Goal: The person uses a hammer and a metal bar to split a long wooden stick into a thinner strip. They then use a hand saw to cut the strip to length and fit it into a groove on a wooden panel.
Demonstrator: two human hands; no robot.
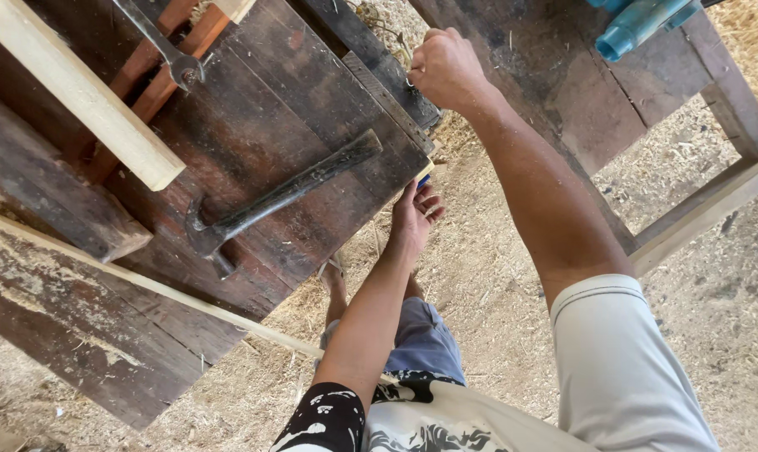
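My left hand [416, 216] reaches up to the near edge of a dark, worn wooden workbench [253, 109]. Its fingertips pinch a small pale stick with a blue end [425, 175] against that edge. My right hand [444, 67] is a closed fist at the far corner of the bench, over the gap to a second dark board [563, 92]. A small metal glint shows by the fist, but what it holds is hidden. A dark claw hammer [270, 201] lies on the bench between the two hands, head toward the left.
An open-ended spanner [168, 52] and a pale square batten [82, 96] lie on the bench's far left. A thin pale strip [145, 285] runs along its lower part. A blue tube-shaped thing [638, 25] sits top right. My bare feet [335, 280] stand on sawdust-covered ground.
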